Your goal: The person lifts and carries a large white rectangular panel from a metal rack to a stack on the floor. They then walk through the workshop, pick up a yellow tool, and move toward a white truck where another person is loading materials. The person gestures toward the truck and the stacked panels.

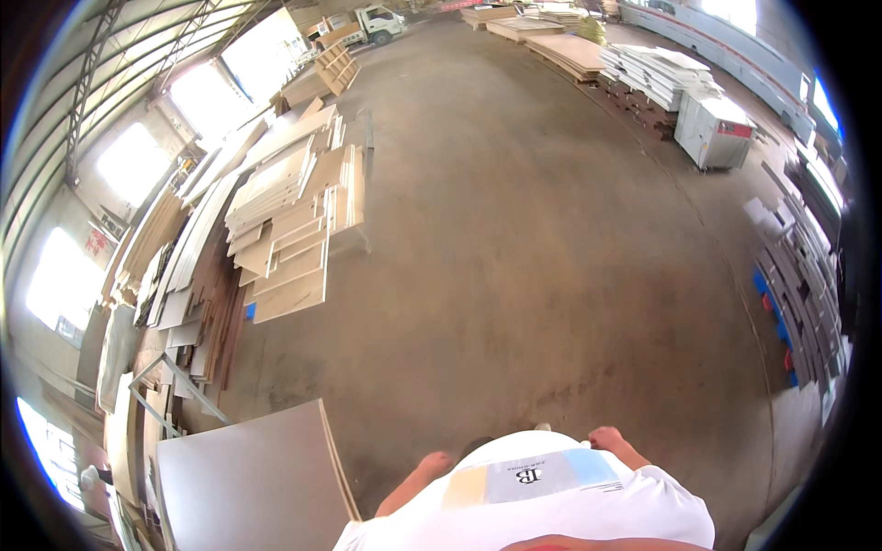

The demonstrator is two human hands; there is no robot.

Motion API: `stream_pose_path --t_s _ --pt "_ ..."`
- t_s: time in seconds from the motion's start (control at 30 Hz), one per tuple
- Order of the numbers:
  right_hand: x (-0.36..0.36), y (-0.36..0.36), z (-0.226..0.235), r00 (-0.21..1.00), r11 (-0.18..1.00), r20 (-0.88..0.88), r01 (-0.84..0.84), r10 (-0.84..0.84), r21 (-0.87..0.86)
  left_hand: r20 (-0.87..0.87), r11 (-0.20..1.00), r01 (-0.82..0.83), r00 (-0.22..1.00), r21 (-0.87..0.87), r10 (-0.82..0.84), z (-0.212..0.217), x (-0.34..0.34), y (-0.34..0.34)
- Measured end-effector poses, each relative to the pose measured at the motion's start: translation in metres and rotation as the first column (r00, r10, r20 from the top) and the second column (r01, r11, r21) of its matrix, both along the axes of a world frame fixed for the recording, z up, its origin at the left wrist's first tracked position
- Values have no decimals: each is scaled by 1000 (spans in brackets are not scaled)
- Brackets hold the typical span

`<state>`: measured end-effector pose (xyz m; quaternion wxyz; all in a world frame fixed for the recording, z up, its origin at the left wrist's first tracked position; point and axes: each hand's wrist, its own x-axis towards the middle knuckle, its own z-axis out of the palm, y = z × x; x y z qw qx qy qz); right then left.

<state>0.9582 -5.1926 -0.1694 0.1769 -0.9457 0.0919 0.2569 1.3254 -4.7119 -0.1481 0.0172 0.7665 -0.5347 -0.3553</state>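
Observation:
At the sides of my white shirt (551, 505), both my arms are bent. My left hand (435, 462) looks small and slightly blurred, its fingers curled in with no object visible in them. My right hand (606, 438) is closed in a loose fist, and I see nothing in it. Neither hand touches a board or a stack. Nearest to my left arm stands a large grey-brown panel (248, 477) with a pale edge; a gap lies between it and the hand.
Stacked wooden boards (285, 211) line the left side, with a metal frame (165, 381) near the grey-brown panel. Grey strips (795, 285) lie along the right. Farther off are a white-grey box (712, 133), white panels (657, 73) and a truck (378, 23). Brown concrete floor (514, 239) runs between.

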Motion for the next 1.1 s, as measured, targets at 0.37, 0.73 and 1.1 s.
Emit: stream_pose_path --t_s 0.37,0.73,1.1 --pt "392 -281 96 432 328 -109 803 -895 498 -265 348 -847 257 402 930 -9 158 -101" --pt "609 -382 126 586 504 -231 798 -777 329 -107 725 -677 736 -131 668 48 620 -479" --pt "901 -633 4 557 222 -393 739 -732 636 -144 697 -717 691 -8 709 41 886 -692"
